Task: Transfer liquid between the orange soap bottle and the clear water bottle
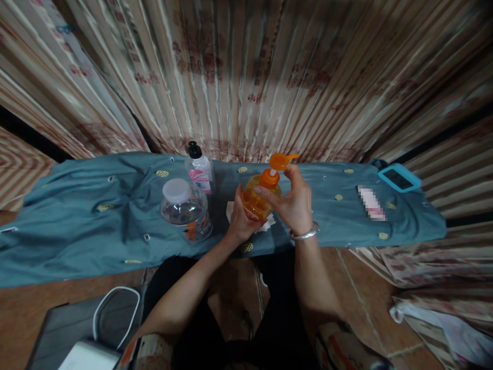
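Orange pump bottle (259,198) is steadied by left hand (239,222) wrapped round its body; pump collar is pinched by right hand (295,205). Clear jar (186,210) sits left of bottle.

I see an orange pump bottle (261,198), see-through orange in the body with a solid orange pump head. The cloth (96,216) over the counter is teal, dotted with small yellow motifs and tiny white patches. A clear jar (186,210) carries a whitish lid. Behind it, a clear bottle (200,169) has a black cap and a pink label. The curtain (246,77) is striped beige and brown with dark red floral prints. A light-blue framed device (399,178) shows a dark screen.
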Tool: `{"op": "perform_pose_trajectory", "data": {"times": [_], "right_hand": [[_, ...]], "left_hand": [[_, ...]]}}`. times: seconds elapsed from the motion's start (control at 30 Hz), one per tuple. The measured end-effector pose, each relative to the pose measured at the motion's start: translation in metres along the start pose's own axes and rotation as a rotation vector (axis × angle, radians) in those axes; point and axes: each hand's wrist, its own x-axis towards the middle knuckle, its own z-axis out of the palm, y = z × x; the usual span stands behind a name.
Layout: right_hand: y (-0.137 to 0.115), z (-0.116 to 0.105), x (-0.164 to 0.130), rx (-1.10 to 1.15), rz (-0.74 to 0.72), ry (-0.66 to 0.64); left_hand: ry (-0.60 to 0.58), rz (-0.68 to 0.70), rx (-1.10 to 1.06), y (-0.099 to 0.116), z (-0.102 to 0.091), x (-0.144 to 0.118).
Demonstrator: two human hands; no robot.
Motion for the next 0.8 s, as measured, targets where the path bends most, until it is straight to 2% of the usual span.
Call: {"op": "perform_pose_trajectory", "data": {"times": [0.13, 0.4, 0.5, 0.7, 0.8], "right_hand": [[-0.004, 0.001, -0.001, 0.000, 0.000, 0.033], [0.005, -0.001, -0.003, 0.108, -0.088, -0.141], [0.001, -0.001, -0.002, 0.103, -0.091, -0.170], [-0.006, 0.003, -0.001, -0.023, 0.013, 0.054], [-0.005, 0.003, -0.001, 0.003, -0.014, 0.033]], "left_hand": [[0.017, 0.015, 0.001, 0.000, 0.000, 0.001], [0.034, 0.053, 0.026, 0.003, -0.001, 0.002], [0.019, 0.060, 0.031, 0.002, -0.001, 0.002], [0.020, 0.050, 0.004, 0.000, 0.000, 0.002], [0.024, 0.060, 0.007, 0.001, 0.000, 0.002]]}}
